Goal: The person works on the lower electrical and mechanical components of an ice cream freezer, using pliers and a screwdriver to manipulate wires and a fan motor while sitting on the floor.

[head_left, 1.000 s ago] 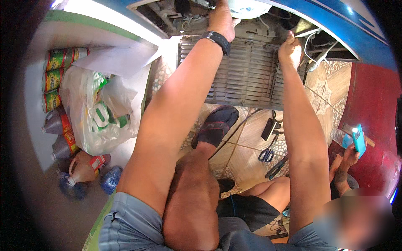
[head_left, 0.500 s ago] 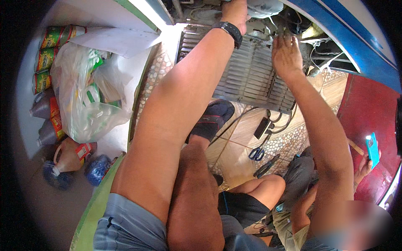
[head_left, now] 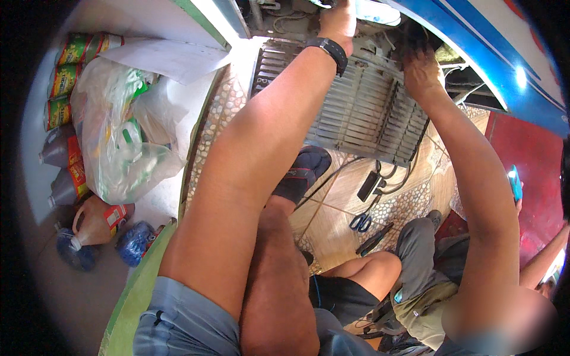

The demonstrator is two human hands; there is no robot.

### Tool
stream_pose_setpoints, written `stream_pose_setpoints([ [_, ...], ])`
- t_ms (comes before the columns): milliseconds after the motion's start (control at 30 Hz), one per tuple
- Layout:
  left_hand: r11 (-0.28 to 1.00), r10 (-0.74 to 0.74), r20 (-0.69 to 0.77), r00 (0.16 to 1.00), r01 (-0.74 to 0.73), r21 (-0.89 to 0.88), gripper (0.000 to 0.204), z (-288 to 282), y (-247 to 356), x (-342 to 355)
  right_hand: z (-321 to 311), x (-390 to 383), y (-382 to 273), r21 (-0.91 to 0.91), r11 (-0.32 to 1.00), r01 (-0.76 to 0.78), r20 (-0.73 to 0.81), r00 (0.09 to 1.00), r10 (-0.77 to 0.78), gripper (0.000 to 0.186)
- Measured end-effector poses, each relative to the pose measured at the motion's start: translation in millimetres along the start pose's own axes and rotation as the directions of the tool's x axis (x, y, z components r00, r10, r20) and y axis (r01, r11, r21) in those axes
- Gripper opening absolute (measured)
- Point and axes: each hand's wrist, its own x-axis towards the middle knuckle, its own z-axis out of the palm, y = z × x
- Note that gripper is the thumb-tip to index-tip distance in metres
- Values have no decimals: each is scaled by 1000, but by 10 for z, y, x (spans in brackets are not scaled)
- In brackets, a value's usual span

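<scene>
My left hand, with a black watch on its wrist, reaches into the opened base of a blue and white cabinet. Its fingers are cut off by the upper edge, beside a pale rounded part. To the right, my right hand has its fingers stretched apart into the dark interior; the fingertips are lost in shadow. Between and below both hands sits a dusty slatted metal grille. Whether the right hand touches a part inside cannot be made out.
Blue-handled scissors, dark-handled pliers and a black box with cables lie on the tiled floor. A co-worker beside me holds a teal phone with its lamp lit. Jugs, cans and a plastic bag stand at left.
My right hand has moved right and further into the dark interior. The co-worker's phone has shifted left and up. My left hand stays nearly in place.
</scene>
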Motion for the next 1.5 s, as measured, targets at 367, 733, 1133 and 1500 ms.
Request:
stream_pose_setpoints([
  [367, 991, 75, 30, 997, -77, 106, 67, -162, 68, -12, -81, 159, -73, -28, 998, 51, 263, 964, -42, 56],
  [733, 627, 345, 186, 920, -374, 683, 72, -235, -124, 162, 78, 66, -12, -24, 999, 41, 61, 997, -39, 35],
  [1133, 999, -31, 82, 996, 35, -39, 71, -19, 124, -121, 262, 45, 29, -50, 998, -32, 0, 999, 32, 39],
  [1500, 988, 98, 79, 992, -106, 109, 71, -81, 94, -62, 63, 129, 25, 51, 999, -10, 192, 981, 0, 37],
])
